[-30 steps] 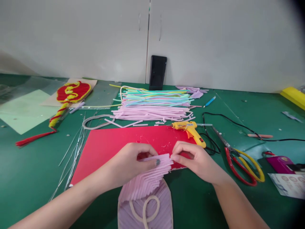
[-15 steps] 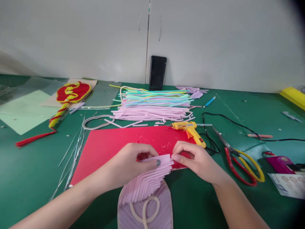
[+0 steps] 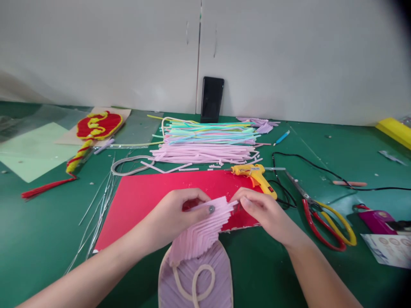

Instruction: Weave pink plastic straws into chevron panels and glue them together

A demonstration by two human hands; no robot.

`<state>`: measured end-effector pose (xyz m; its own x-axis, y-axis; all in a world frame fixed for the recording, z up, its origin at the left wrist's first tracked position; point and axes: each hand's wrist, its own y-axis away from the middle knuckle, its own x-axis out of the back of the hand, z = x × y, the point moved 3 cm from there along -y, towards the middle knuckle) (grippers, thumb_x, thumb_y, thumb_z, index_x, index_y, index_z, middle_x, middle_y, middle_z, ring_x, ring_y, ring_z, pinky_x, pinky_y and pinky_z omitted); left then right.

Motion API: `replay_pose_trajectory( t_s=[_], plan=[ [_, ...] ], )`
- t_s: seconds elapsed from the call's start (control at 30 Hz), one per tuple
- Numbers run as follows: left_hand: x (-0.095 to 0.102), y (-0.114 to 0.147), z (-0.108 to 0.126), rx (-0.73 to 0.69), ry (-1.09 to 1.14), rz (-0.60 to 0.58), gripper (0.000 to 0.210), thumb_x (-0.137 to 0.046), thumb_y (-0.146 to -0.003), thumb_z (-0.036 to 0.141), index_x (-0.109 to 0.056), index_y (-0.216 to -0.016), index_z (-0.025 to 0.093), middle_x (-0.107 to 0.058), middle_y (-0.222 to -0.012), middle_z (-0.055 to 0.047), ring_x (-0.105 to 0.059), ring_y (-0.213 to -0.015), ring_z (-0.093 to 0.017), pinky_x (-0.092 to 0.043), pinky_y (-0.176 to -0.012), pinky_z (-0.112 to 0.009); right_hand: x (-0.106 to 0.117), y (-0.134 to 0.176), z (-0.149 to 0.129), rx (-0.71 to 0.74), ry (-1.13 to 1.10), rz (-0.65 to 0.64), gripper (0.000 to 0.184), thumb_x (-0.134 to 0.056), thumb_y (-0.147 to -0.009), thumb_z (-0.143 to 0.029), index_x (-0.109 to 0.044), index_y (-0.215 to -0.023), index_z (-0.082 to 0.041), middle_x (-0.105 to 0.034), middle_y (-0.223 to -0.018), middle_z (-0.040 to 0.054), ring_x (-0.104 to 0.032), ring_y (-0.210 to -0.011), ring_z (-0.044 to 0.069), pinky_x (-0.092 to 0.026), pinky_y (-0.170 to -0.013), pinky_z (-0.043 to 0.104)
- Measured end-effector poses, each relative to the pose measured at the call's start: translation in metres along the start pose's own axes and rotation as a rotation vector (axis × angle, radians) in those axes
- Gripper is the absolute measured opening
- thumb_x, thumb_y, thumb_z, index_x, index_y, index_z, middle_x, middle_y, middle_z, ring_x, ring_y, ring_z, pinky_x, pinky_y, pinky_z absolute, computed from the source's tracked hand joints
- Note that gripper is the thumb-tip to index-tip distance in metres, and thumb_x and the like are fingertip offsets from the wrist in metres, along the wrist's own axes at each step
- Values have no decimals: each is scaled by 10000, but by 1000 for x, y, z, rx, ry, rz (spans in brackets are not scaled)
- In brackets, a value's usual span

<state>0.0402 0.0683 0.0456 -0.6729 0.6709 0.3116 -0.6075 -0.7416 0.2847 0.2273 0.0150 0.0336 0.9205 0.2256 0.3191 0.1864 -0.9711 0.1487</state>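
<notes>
My left hand (image 3: 183, 218) is closed on the upper left side of a pink panel (image 3: 201, 231) made of pipe cleaners set side by side in slanting rows. The thumb lies on top and the other fingers are behind it. At the panel's upper right edge, my right hand (image 3: 263, 211) pinches the tip of one pink strip. Partly under the panel is a rounded lilac piece (image 3: 215, 267) with a pale border. A cream cord (image 3: 204, 267) lies looped on this piece. Behind both hands a red sheet (image 3: 144, 201) rests on the green table.
A yellow glue gun (image 3: 257, 177) lies on the red sheet's right corner, its black cable trailing right. Scissors (image 3: 321, 214) lie right of my right hand. Pipe cleaners (image 3: 205, 152) are piled behind the sheet, below a leaning phone (image 3: 212, 99). A red-and-yellow fan-shaped ornament (image 3: 99, 125) is at left.
Both hands have lifted the pink panel slightly up and away, uncovering more of the lilac piece. My right hand has shifted a little right along the panel's edge, pinching a strip tip.
</notes>
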Motion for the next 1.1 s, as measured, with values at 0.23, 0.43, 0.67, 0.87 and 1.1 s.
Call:
replay_pose_trajectory(
  t_s=[0.23, 0.43, 0.67, 0.87, 1.1],
  plan=[
    [-2, -5, -14, -34, 149, 145, 185, -587, -749, 341, -634, -816, 176, -668, -784, -11, -607, -717, -152, -460, -638, -232, -17, -3, 1, -4, -67, -74, 216, -589, -786, -386, -603, -888, -196, -597, -914, 29, -544, -902, 182, -432, -833, 301],
    [-9, -6, -16, -10, 319, 274, 214, -623, -722, 282, -601, -888, 149, -668, -841, -37, -624, -770, -156, -488, -669, -241, -26, -2, 2, -43, -132, -91, 190, -607, -771, -347, -605, -876, -189, -626, -911, 23, -569, -903, 186, -451, -833, 306],
    [-20, 5, -24, -26, 469, 327, 404, -641, -699, 239, -507, -1069, 148, -674, -809, -32, -642, -788, -165, -509, -733, -287, -10, -11, 19, -49, -159, 225, 252, -633, -730, -394, -605, -854, -176, -642, -846, 31, -604, -848, 181, -478, -772, 285],
    [-5, 24, -50, 13, 359, 432, 241, -596, -739, 322, -591, -892, 135, -681, -774, -54, -647, -699, -178, -516, -695, -311, -12, -18, 31, 5, -64, 300, 258, -618, -733, -403, -617, -842, -169, -664, -853, 58, -614, -841, 194, -487, -782, 320],
    [28, 29, -57, -54, 225, 625, 221, -513, -783, 373, -538, -727, 161, -600, -610, -6, -564, -547, -129, -461, -575, -254, -22, -24, 15, 64, 191, 275, 230, -550, -782, -394, -625, -848, -186, -671, -849, 41, -618, -830, 192, -479, -772, 322]
  ],
)
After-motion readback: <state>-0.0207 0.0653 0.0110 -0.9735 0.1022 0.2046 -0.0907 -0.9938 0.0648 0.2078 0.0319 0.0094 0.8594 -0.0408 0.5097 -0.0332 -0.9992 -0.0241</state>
